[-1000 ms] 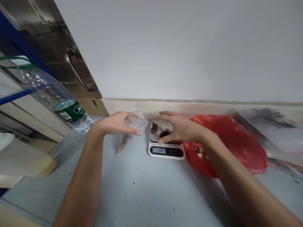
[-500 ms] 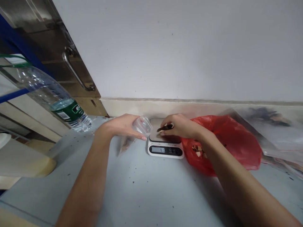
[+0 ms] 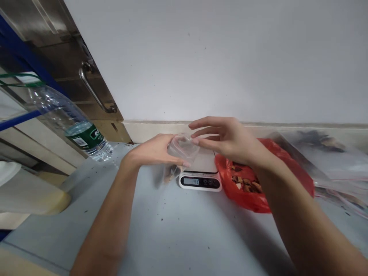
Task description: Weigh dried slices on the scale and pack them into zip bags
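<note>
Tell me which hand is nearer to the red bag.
Right. The right hand hovers just above the red bag's left edge, fingertips at the small clear bag. The left hand holds that clear bag farther left, beyond the scale.

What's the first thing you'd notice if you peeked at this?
Two hands meet mid-picture: the left hand holds open a small clear bag while the right hand has its fingertips at the bag's mouth, above a white scale. A bright red bag of brown pieces lies right of the scale, and a water bottle stands far left.
</note>
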Tool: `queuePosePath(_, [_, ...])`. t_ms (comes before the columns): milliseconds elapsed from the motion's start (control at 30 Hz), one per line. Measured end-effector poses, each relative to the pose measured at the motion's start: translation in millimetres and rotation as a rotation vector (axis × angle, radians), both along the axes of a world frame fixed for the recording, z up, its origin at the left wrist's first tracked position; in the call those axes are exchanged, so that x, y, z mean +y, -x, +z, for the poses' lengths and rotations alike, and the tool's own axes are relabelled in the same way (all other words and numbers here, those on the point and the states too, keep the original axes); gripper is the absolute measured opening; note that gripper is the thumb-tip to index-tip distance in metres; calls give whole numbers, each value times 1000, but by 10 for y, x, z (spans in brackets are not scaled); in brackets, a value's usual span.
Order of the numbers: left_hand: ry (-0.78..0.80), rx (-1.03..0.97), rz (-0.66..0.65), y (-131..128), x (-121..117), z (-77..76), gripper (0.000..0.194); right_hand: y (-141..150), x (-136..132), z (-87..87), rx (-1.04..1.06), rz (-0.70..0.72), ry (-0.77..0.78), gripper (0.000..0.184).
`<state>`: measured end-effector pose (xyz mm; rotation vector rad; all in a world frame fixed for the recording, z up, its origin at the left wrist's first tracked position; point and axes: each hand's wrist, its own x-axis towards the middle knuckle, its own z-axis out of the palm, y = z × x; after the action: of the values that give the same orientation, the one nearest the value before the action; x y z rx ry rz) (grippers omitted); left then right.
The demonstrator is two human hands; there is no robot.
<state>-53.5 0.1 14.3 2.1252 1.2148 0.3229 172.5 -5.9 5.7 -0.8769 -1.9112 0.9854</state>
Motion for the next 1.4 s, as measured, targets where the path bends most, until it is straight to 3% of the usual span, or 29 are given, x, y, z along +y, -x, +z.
queuePosePath(133, [-6, -177, -99, 32, 5, 0, 65, -166, -21, 62, -66, 141, -76, 34])
queuePosePath(233, [41, -335, -181, 22, 21, -40, 65, -257, -56, 118, -118, 165, -138, 21])
queuePosePath(433, [142, -445, -211, -114, -7, -58, 62, -306, -152, 198, -160, 13, -285, 37])
queuePosePath(633, [69, -472, -75, -242, -81, -33, 52, -362, -192, 221, -228, -140, -411, 42])
queuePosePath(767, [48, -433, -32, -273, -113, 5, 41, -408, -218, 246, -254, -157, -247, 42])
queuePosePath(867, [-5, -395, 22, -278, -113, 29, 21, -449, -230, 270, -256, -202, -190, 43])
queuePosePath(967, [-101, -477, 65, -275, -101, 32, 33, -498, -221, 287, -224, -269, -212, 52])
queuePosePath(1067, [-145, -529, -50, -282, -102, 23, 41, -543, -203, 292, -205, -286, -206, 59])
queuePosePath(1133, [-179, -512, -81, -304, -109, 13, 37, -564, -200, 296, -194, -250, -190, 59])
queuePosePath(1267, [-255, -544, -9, -354, -126, 5, 32, -582, -218, 313, -215, -130, -137, 54])
queuePosePath(1400, [-309, -529, -7, -353, -158, 40, 30, -586, -223, 304, -217, -107, -157, 46])
